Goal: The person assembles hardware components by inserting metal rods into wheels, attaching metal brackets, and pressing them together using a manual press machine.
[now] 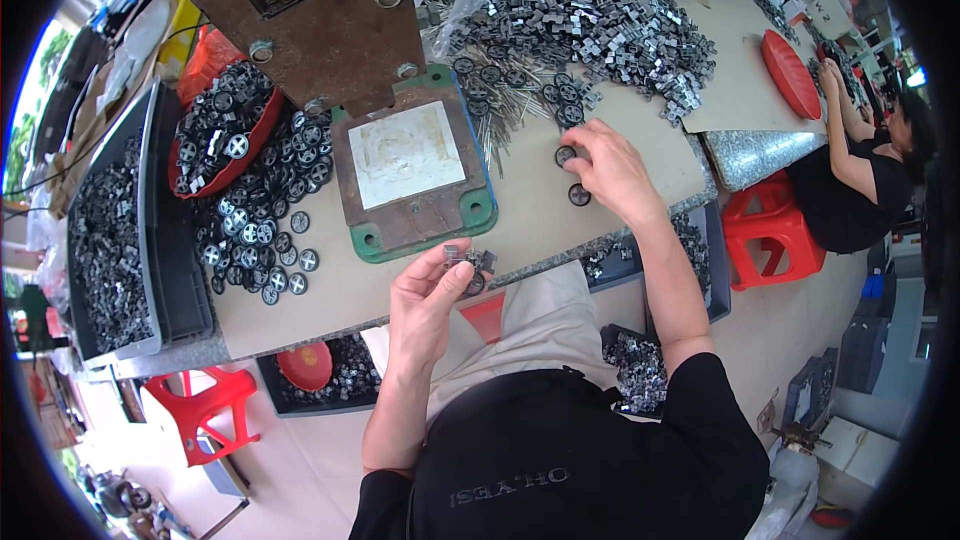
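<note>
My left hand [425, 302] is closed in front of the press base, pinching a small grey toy chassis piece [468, 258] with a black wheel [473, 285] beside it at the fingertips. Over the bench to the right, the thumb and fingers of my right hand [615, 170] are closed on a small black wheel [565, 155]. Just below that hand another black wheel [579, 195] lies on the brown bench covering. More black wheels [568, 100] are bunched beyond it, next to a scatter of thin metal rods [500, 130].
A heavy press [310, 25] with a green base [480, 210] stands mid-bench. Grey metal-looking pieces [600, 25] are heaped at the back. Black wheels [260, 235] and a red bowl [270, 130] are left, beside a grey bin [175, 280]. Another person [860, 160] sits at far right.
</note>
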Demonstrator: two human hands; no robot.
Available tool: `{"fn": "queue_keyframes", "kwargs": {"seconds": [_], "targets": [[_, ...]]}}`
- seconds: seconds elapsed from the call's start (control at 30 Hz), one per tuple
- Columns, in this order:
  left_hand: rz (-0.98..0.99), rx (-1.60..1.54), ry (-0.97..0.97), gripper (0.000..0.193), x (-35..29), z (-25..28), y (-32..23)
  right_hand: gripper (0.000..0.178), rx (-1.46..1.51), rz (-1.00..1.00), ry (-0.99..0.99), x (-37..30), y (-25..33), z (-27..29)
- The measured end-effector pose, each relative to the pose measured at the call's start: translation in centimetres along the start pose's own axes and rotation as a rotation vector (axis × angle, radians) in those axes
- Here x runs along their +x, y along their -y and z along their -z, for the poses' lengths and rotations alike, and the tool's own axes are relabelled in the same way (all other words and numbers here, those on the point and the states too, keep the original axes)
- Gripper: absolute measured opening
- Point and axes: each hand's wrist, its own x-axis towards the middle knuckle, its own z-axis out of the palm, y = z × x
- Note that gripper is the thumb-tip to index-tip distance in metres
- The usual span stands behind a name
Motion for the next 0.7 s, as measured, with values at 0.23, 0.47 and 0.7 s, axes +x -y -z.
{"fn": "queue_keyframes", "kwargs": {"seconds": [0.23,0.47,0.7], "targets": [[0.044,0.025,-0.021,0.026,0.2,-0.7,0.4,0.021,0.475,-0.173,0.186,-1.0,3.5,1.2],[0.073,0.143,-0.010,0.023,0.3,-1.6,0.3,0.024,0.821,-0.061,0.217,-3.9,7.6,0.5],[0.061,0.150,-0.003,0.024,0.3,-1.3,0.4,0.024,0.833,-0.030,0.281,-4.5,8.3,0.4]]}}
